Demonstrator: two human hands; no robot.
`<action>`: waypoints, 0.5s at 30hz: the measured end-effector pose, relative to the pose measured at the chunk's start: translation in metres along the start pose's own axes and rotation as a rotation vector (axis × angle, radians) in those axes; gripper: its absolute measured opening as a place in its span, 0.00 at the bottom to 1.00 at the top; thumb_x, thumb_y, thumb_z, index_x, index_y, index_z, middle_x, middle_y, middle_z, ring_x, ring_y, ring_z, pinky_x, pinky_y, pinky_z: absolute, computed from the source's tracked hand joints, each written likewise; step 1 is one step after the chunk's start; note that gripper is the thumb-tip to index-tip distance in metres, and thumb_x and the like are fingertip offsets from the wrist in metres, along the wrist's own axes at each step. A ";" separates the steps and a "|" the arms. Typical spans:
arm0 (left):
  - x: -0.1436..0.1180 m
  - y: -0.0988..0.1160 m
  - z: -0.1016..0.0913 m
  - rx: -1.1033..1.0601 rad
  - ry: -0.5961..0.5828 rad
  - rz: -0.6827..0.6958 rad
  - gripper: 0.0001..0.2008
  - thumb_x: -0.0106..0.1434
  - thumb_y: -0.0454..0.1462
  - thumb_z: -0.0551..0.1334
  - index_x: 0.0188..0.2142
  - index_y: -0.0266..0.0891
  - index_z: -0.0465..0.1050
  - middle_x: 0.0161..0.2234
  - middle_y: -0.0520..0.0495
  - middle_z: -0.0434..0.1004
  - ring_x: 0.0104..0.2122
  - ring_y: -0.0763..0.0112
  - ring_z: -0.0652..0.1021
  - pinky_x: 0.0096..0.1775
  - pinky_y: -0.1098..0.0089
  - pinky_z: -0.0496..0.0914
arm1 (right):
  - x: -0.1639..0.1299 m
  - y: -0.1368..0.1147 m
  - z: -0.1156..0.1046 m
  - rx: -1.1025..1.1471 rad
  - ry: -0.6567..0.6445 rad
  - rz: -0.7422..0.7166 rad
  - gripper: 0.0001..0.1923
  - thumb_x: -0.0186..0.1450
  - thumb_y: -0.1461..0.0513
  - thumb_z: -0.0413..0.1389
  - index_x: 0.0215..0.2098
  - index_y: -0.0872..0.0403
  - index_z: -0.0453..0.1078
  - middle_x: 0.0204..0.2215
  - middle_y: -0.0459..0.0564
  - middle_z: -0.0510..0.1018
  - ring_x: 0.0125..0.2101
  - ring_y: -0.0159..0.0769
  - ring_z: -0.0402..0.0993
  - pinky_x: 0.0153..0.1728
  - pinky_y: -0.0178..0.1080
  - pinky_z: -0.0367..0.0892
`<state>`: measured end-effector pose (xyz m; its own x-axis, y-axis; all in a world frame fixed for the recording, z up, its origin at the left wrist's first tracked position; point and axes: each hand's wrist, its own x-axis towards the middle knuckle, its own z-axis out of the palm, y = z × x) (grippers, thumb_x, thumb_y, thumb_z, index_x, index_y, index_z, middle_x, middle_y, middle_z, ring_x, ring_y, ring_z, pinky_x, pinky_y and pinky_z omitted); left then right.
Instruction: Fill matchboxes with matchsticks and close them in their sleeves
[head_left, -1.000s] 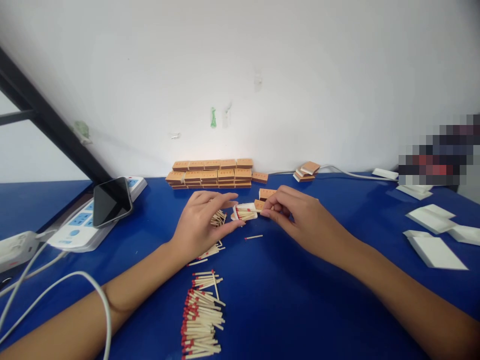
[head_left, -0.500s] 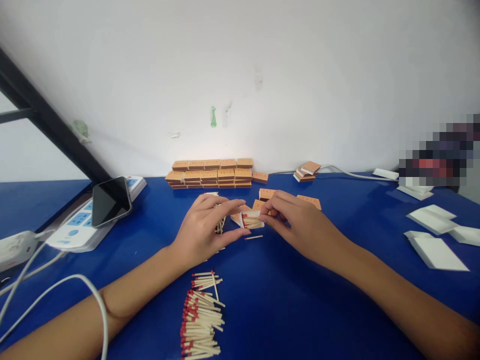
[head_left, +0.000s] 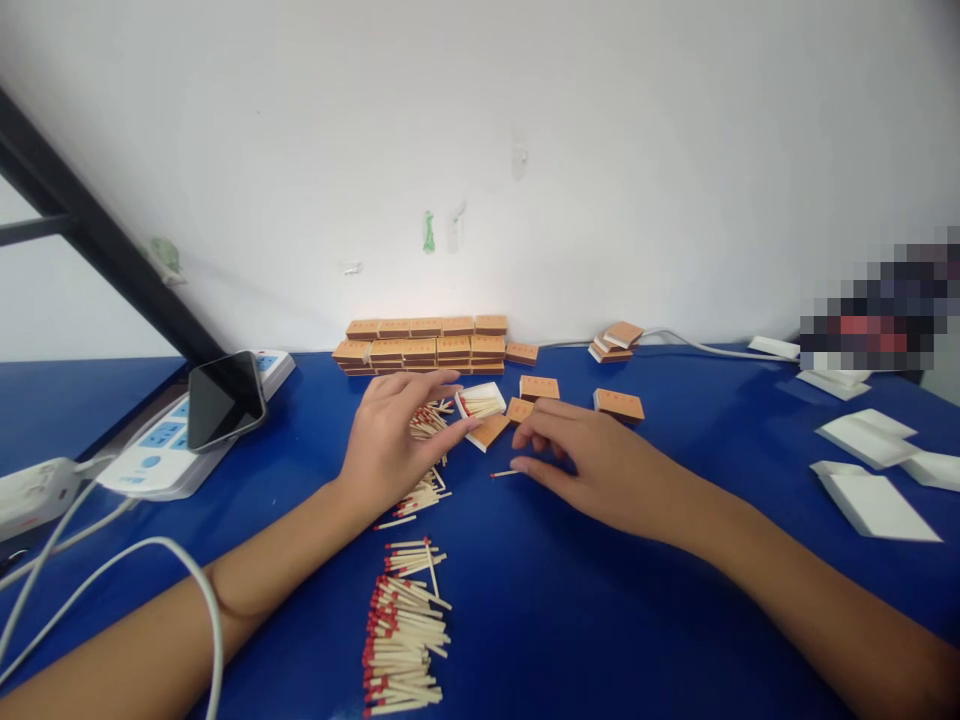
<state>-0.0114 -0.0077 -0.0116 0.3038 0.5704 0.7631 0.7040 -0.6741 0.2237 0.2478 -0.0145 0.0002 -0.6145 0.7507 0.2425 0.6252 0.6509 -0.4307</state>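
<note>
While a white tray of matches (head_left: 480,401) lies open on the blue tabletop (head_left: 600,600) at twelve o'clock from the hands, the left hand (head_left: 390,440) rests loosely open over a small heap of matches (head_left: 427,425), gripping nothing. At three o'clock from it, the right hand (head_left: 585,455) lies flat with fingers narrowed, its fingertip touching a single match (head_left: 504,473). Stacked matchboxes (head_left: 424,346) line the wall at twelve o'clock; a larger match pile (head_left: 405,630) sits at six.
</note>
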 end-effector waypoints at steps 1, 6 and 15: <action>0.000 -0.001 0.000 0.005 0.005 -0.010 0.23 0.64 0.45 0.74 0.54 0.43 0.73 0.45 0.51 0.86 0.47 0.63 0.83 0.52 0.61 0.71 | -0.001 0.001 0.002 0.001 -0.057 0.023 0.03 0.72 0.60 0.59 0.41 0.51 0.71 0.36 0.48 0.76 0.35 0.37 0.72 0.34 0.38 0.64; 0.001 -0.002 0.000 0.022 0.008 -0.008 0.22 0.63 0.46 0.74 0.53 0.44 0.75 0.44 0.51 0.86 0.47 0.63 0.83 0.51 0.61 0.71 | -0.002 0.000 0.008 0.042 -0.179 0.110 0.05 0.74 0.62 0.56 0.38 0.52 0.70 0.34 0.47 0.76 0.34 0.36 0.72 0.34 0.38 0.62; 0.000 -0.002 0.002 0.025 0.029 0.009 0.23 0.62 0.45 0.75 0.54 0.43 0.73 0.44 0.51 0.86 0.46 0.63 0.83 0.50 0.62 0.71 | -0.001 -0.023 0.024 0.119 -0.167 0.013 0.06 0.74 0.65 0.56 0.37 0.53 0.68 0.36 0.46 0.75 0.35 0.35 0.71 0.36 0.37 0.62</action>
<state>-0.0114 -0.0051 -0.0129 0.2914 0.5502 0.7826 0.7173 -0.6670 0.2018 0.2224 -0.0326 -0.0107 -0.6842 0.7232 0.0936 0.5782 0.6162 -0.5347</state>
